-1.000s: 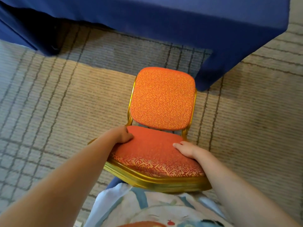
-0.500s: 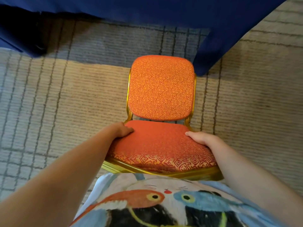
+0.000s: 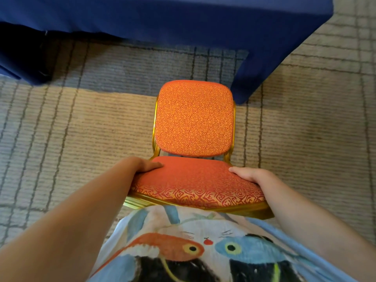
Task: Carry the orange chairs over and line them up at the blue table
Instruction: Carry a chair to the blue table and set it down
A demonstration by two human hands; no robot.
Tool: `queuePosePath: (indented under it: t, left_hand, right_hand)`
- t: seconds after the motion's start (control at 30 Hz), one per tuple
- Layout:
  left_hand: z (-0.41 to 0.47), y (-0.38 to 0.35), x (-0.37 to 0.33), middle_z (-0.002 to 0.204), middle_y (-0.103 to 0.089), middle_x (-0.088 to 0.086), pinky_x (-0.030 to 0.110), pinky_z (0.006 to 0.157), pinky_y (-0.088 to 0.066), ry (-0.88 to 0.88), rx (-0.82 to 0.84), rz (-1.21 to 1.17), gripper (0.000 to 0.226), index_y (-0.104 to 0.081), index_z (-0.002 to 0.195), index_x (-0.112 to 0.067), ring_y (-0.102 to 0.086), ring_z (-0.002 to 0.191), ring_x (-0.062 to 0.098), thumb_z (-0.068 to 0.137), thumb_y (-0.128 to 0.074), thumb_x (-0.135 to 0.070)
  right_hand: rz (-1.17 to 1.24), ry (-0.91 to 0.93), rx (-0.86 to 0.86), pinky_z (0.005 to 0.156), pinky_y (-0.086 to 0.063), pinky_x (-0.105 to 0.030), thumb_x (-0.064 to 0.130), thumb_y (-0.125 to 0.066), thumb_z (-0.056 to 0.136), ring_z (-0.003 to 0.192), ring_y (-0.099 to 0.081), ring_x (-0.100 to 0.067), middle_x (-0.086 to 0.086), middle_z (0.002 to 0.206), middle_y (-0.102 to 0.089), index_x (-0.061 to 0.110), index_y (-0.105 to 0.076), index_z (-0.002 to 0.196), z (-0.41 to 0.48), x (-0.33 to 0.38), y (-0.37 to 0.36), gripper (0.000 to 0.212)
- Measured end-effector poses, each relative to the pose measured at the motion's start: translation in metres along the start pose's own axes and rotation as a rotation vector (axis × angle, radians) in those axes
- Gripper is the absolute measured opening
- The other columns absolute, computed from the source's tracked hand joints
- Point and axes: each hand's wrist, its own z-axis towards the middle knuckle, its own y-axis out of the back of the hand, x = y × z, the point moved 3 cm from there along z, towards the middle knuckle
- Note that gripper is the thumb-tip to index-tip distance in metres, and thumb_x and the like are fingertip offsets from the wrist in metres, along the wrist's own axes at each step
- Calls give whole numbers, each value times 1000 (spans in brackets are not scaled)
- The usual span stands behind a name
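Observation:
An orange chair (image 3: 193, 119) with a gold metal frame is right in front of me, its backrest on the far side toward the blue table (image 3: 183, 17). My left hand (image 3: 140, 164) grips the left edge of the seat cushion, thumb on top. My right hand (image 3: 250, 175) grips the right edge of the seat the same way. The fingers of both hands are hidden under the seat. The blue tablecloth's near right corner hangs down just beyond the backrest's right side.
Striped beige and grey carpet (image 3: 81, 129) covers the floor all round the chair. The table's blue cloth reaches the floor at the far left (image 3: 24, 64) and at the right corner (image 3: 250, 84). My printed shirt (image 3: 193, 247) fills the bottom.
The chair has straightened to face the table squarely. My right hand has slid out from the seat's top to its right edge. The table's edge looks closer.

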Motion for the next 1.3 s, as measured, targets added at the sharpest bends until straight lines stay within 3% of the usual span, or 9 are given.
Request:
queuePosePath:
  t: [0.37, 0.57, 0.67, 0.73, 0.9, 1.03, 1.1, 1.23, 1.3]
  left_hand:
    - [-43, 36, -2, 124, -56, 15, 30, 82, -39, 2, -29, -35, 70, -46, 137, -3, -54, 81, 22, 98, -33, -59]
    - [-56, 65, -8, 129, -55, 15, 31, 82, -41, -6, -60, -48, 76, -44, 139, -2, -58, 93, 26, 95, -33, -63]
    - [-61, 83, -17, 128, -58, 14, 29, 80, -42, -30, -67, -19, 74, -45, 138, -2, -59, 110, 28, 97, -31, -62]
    - [-62, 95, -25, 111, -61, 11, 28, 71, -44, -40, -72, -8, 74, -44, 139, -2, -62, 96, 26, 97, -30, -61]
    - [-65, 132, -50, 141, -49, 15, 31, 95, -41, -41, -126, 10, 71, -40, 142, -2, -51, 126, 28, 99, -29, -58]
    - [-60, 171, -80, 140, -50, 16, 31, 94, -43, -26, -117, -2, 72, -42, 141, -2, -56, 109, 25, 98, -29, -59]
    - [-59, 191, -99, 140, -50, 16, 31, 91, -42, -17, -116, 10, 74, -41, 141, -1, -56, 114, 26, 97, -30, -60]
    - [-64, 238, -147, 140, -48, 15, 32, 90, -40, -28, -116, 28, 75, -37, 143, -3, -54, 116, 29, 97, -30, -62]
    - [-66, 263, -171, 126, -55, 14, 32, 83, -43, -42, -117, -5, 75, -37, 143, -5, -59, 102, 29, 96, -32, -63]
  right_hand:
    - [-57, -7, 6, 100, -34, -31, 56, -31, 102, 134, -46, -28, -12, 151, -43, 13, -39, 148, -33, 26, 18, 63]
    - [-48, 14, -22, 99, -34, -28, 51, -27, 104, 135, -45, -29, -13, 150, -44, 13, -38, 148, -55, 52, 44, 59]
    - [-46, 5, -20, 95, -35, -27, 54, -29, 103, 131, -50, -28, -12, 145, -50, 11, -44, 145, -56, 64, 60, 62]
    - [-38, 0, -34, 92, -35, -27, 55, -29, 102, 130, -51, -27, -12, 144, -51, 11, -46, 142, -55, 72, 73, 62]
    - [-49, 23, -39, 95, -34, -29, 57, -29, 102, 123, -53, -27, -10, 143, -51, 15, -44, 144, -42, 97, 109, 61]
    - [-52, 53, -45, 101, -34, -31, 56, -29, 102, 132, -48, -27, -10, 146, -48, 15, -44, 145, -24, 123, 145, 61]
    - [-57, 65, -44, 100, -33, -30, 54, -29, 103, 131, -48, -26, -10, 147, -48, 15, -45, 144, -19, 136, 170, 59]
    - [-36, 53, -18, 92, -37, -31, 57, -30, 101, 103, -57, -22, -10, 137, -55, 16, -48, 141, -8, 160, 233, 61]
    - [-9, 52, -40, 92, -37, -32, 58, -32, 101, 107, -57, -23, -9, 137, -55, 16, -46, 142, -3, 171, 266, 60]
